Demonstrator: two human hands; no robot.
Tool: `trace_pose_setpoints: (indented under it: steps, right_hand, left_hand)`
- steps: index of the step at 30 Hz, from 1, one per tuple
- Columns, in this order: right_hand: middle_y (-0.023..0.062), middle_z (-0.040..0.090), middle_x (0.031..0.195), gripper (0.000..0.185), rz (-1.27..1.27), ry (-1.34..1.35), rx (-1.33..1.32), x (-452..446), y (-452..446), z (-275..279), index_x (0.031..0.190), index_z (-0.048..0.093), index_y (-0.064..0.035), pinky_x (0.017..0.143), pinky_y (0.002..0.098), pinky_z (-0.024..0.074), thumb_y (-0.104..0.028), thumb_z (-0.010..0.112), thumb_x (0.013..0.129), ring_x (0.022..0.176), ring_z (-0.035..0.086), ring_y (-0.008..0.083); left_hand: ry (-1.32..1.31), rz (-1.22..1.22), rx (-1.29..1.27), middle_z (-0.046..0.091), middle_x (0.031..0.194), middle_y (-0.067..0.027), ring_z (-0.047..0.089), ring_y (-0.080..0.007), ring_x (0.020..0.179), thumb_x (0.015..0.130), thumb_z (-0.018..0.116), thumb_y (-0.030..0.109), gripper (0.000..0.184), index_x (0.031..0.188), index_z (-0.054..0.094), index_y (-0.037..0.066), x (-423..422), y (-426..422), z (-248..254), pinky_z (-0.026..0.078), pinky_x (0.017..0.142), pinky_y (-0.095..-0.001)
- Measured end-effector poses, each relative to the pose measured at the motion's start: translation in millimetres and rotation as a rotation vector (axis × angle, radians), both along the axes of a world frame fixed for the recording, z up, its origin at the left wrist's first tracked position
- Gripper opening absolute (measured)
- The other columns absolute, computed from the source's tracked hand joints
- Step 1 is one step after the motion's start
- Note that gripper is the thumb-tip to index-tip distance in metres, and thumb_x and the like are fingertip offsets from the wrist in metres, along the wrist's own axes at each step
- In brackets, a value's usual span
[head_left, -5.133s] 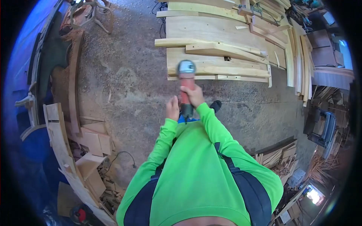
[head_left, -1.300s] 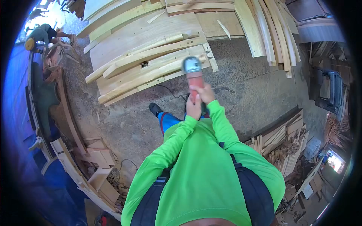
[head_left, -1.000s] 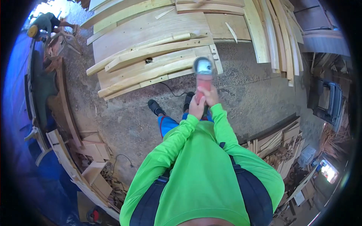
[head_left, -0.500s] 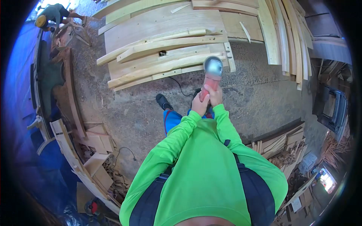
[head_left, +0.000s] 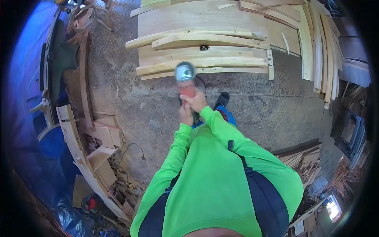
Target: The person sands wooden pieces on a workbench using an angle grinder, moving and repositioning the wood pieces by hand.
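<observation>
A red angle grinder (head_left: 188,91), slightly blurred, points away from my body with its silver head and round disc at the far end. My right hand (head_left: 196,101) is wrapped around the red body. Lower down, my left hand (head_left: 186,114) is closed at the grinder's rear end; motion blur softens its fingers. The disc overlaps the near edge of the stacked boards (head_left: 221,62) in view; whether it touches them I cannot tell. A dark cord (head_left: 202,81) curves beside the tool.
Long planks (head_left: 321,59) lie at the upper right. A wooden beam (head_left: 84,79) and a curved plank (head_left: 85,170) run along the left, beside wood offcuts (head_left: 128,183). More scrap wood (head_left: 306,158) lies at right. Another cord (head_left: 132,147) crosses the dusty floor.
My hands and the grinder have swung left. The view has shifted, so the boards appear farther right, and the other person at the upper left is mostly out of frame.
</observation>
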State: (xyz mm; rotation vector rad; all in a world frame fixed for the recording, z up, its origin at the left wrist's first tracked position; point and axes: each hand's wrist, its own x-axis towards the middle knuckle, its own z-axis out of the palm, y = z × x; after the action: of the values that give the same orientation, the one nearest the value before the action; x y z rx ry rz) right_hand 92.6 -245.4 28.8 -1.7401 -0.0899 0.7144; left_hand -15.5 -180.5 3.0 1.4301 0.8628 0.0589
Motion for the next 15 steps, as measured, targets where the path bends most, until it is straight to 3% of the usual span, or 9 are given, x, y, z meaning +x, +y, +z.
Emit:
trace_pose_setpoints:
  steps: [5,9,13,15]
  right_hand:
    - [0.0119,0.071,0.091,0.039,-0.154,0.093,0.119,-17,11,-34,0.102,0.067,-0.0026,0.077,0.0356,0.0528,-0.032,0.077,0.079,0.082,0.066,0.0212]
    - [0.0113,0.07,0.089,0.038,-0.057,-0.02,0.077,-48,87,-24,0.101,0.067,-0.0013,0.074,0.0351,0.0525,-0.031,0.077,0.079,0.08,0.065,0.0193]
    - [0.011,0.07,0.088,0.038,0.027,-0.065,0.069,-66,162,-26,0.101,0.067,-0.0014,0.073,0.0348,0.0521,-0.031,0.077,0.079,0.079,0.064,0.0179]
    - [0.0104,0.07,0.088,0.038,0.016,-0.057,0.052,-76,170,-30,0.101,0.067,-0.0015,0.072,0.0341,0.0521,-0.031,0.077,0.079,0.077,0.065,0.0174]
  left_hand:
    - [-0.147,-0.11,-0.061,0.065,0.111,-0.0141,0.061,-0.019,0.103,0.098,0.051,0.036,0.05,0.123,0.056,-0.007,1,17,-9,0.047,0.09,-0.0324]
    - [-0.039,-0.09,-0.039,0.065,0.115,-0.0165,0.061,-0.0222,0.11,0.098,0.05,0.039,0.054,0.127,0.054,-0.007,-37,94,-6,0.047,0.091,-0.0345]
    - [-0.128,0.141,-0.061,0.066,0.114,-0.016,0.063,-0.023,0.105,0.099,0.046,0.044,0.059,0.125,0.056,-0.007,-62,152,-27,0.049,0.089,-0.0339]
    - [-0.084,0.058,-0.049,0.066,0.114,-0.0155,0.063,-0.0227,0.104,0.098,0.048,0.044,0.058,0.124,0.056,-0.007,-64,159,-15,0.049,0.089,-0.0333]
